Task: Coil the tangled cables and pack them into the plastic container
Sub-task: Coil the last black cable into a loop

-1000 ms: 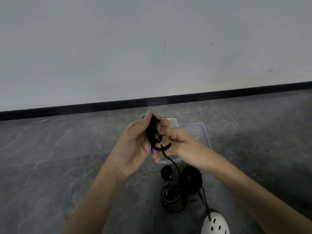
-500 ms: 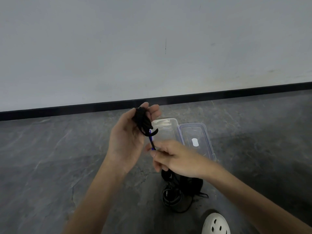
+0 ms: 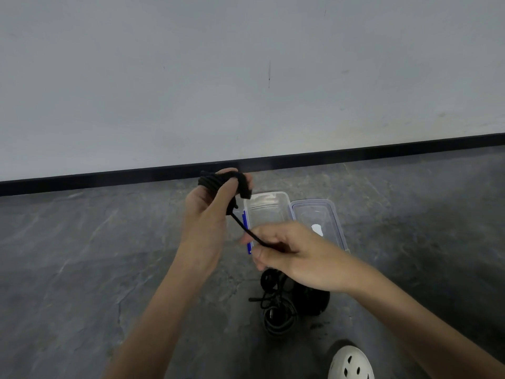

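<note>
Fingers (image 3: 225, 188) of the left hand (image 3: 205, 217) are curling round a coiled black cable (image 3: 213, 180), the right hand (image 3: 297, 255) pinching its tail above the plastic container (image 3: 269, 212). More cables (image 3: 278, 315) are lying half hidden behind that wrist.

I see a pale grey wall (image 3: 246, 64) across the upper frame, a black baseboard (image 3: 355, 153) beneath, grey marbled floor (image 3: 68, 269) below, and a white perforated shoe (image 3: 351, 363) at lower right.
</note>
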Demonstrator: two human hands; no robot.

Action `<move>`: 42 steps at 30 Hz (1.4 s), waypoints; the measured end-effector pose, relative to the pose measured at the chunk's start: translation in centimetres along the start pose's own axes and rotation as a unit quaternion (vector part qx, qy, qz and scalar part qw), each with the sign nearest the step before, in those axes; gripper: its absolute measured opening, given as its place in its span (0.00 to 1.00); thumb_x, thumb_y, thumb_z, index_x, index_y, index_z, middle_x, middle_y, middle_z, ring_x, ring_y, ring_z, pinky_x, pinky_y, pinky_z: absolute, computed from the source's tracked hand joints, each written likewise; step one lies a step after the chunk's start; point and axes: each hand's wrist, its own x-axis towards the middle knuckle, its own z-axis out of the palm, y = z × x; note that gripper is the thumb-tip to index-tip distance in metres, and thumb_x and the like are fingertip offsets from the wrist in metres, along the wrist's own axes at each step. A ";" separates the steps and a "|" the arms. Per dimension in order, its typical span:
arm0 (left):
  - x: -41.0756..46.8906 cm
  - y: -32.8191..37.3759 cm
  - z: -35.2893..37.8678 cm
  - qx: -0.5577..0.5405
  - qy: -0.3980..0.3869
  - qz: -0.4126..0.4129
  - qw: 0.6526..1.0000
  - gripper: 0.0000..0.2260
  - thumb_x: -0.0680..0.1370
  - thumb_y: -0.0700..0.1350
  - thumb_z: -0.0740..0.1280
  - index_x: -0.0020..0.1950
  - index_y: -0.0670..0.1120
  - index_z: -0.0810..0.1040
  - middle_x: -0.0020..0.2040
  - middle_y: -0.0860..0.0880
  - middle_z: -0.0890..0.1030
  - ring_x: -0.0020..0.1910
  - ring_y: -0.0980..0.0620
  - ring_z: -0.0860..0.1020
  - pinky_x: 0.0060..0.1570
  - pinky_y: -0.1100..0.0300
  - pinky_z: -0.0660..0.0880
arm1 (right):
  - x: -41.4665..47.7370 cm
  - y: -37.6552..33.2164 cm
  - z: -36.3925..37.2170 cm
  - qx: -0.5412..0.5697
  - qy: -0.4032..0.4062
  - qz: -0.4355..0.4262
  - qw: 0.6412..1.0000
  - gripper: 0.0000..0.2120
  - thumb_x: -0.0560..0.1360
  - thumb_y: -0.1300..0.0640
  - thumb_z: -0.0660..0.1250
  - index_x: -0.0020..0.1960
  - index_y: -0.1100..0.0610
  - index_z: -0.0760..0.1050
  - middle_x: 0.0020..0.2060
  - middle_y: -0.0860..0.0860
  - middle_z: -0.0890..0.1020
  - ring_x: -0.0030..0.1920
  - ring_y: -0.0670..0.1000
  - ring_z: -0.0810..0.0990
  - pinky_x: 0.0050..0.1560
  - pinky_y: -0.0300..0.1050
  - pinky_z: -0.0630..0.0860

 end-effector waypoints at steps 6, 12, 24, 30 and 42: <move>0.0 -0.3 0.1 0.149 0.000 0.028 0.988 0.12 0.80 0.37 0.62 0.46 0.52 0.80 0.46 0.52 0.85 0.50 0.55 0.82 0.47 0.69 0.74 | -0.2 -0.2 0.0 -0.003 0.085 -0.015 0.996 0.08 0.81 0.62 0.59 0.51 0.56 0.77 0.34 0.47 0.81 0.37 0.56 0.80 0.47 0.59 0.78; -0.2 -1.1 -0.2 0.370 -0.009 0.007 0.929 0.04 0.78 0.45 0.64 0.50 0.47 0.78 0.41 0.52 0.82 0.41 0.63 0.79 0.37 0.72 0.72 | -0.1 0.3 0.1 -0.030 0.103 -0.035 0.994 0.08 0.81 0.56 0.61 0.50 0.56 0.78 0.25 0.50 0.74 0.26 0.46 0.68 0.29 0.40 0.66; -0.7 -0.1 -0.2 0.309 -0.115 -0.121 0.936 0.23 0.76 0.60 0.60 0.51 0.40 0.80 0.41 0.49 0.82 0.42 0.53 0.79 0.46 0.58 0.74 | 0.2 0.6 -0.9 0.062 0.181 -0.086 0.978 0.08 0.79 0.64 0.63 0.49 0.65 0.80 0.30 0.44 0.81 0.31 0.43 0.78 0.34 0.36 0.74; -1.2 0.2 -0.2 0.259 -0.268 -0.171 0.912 0.26 0.79 0.65 0.51 0.47 0.52 0.84 0.45 0.51 0.85 0.49 0.56 0.82 0.57 0.65 0.73 | 0.8 1.3 -1.7 0.081 0.231 -0.124 0.962 0.08 0.73 0.57 0.71 0.42 0.63 0.79 0.31 0.58 0.83 0.32 0.54 0.82 0.40 0.41 0.78; -1.7 1.3 0.3 0.022 -0.376 -0.226 0.899 0.19 0.81 0.53 0.55 0.48 0.44 0.81 0.42 0.44 0.83 0.41 0.51 0.82 0.45 0.66 0.75 | 1.3 1.8 -3.4 0.140 0.215 -0.143 0.956 0.04 0.68 0.59 0.70 0.42 0.57 0.82 0.36 0.48 0.85 0.38 0.46 0.83 0.42 0.36 0.78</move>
